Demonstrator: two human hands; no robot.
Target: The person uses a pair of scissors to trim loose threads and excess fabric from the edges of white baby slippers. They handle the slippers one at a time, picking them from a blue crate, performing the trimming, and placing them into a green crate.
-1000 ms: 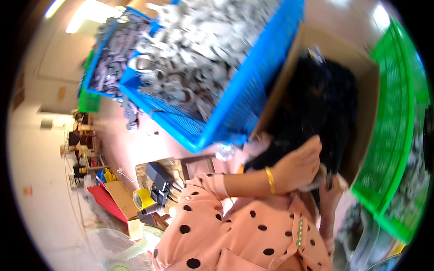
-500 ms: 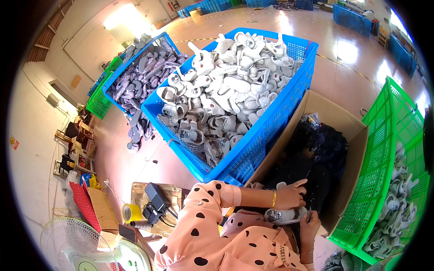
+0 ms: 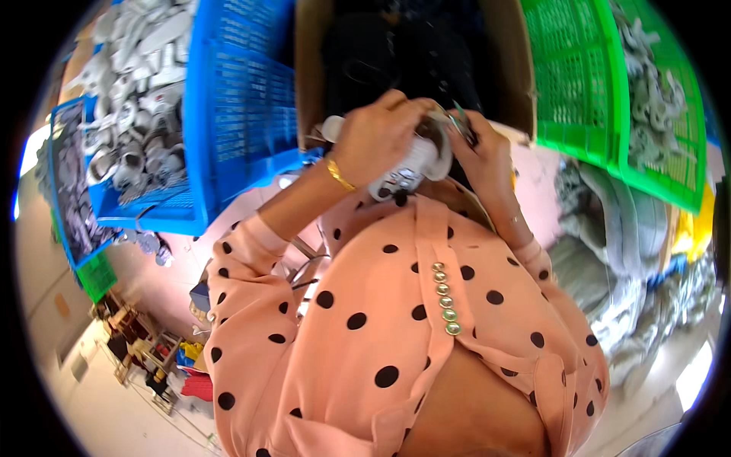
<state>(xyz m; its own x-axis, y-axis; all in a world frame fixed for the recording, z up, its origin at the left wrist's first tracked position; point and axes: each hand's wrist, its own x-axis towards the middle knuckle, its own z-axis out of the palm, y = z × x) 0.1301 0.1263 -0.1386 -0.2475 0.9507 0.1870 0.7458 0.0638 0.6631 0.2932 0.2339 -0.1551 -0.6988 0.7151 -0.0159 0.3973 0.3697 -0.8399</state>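
A small white shoe (image 3: 405, 174) with a dark printed figure is held in front of my chest, above the near edge of the cardboard box (image 3: 512, 72). My left hand (image 3: 381, 135) is closed around its upper part, the fingers pinching the strap area near the opening. Close against the shoe's other side is my right hand (image 3: 487, 156), closed on what look like small thread snips (image 3: 466, 131) with a dark handle and a thin metal tip. The tip points at the shoe's opening edge. My fingers partly hide the shoe and the snips.
To the left stands a blue plastic crate (image 3: 244, 114) heaped with white shoes (image 3: 145, 114); a smaller blue crate (image 3: 72, 190) lies beyond it. A green crate (image 3: 575, 76) at the right holds more pale shoes (image 3: 655, 99). Grey bundles (image 3: 620, 221) lie on the floor at right.
My view has tipped down and turned, so the crates now sit higher and farther left. Both hands have brought the shoe's opening up, with the snips' tip now beside it.
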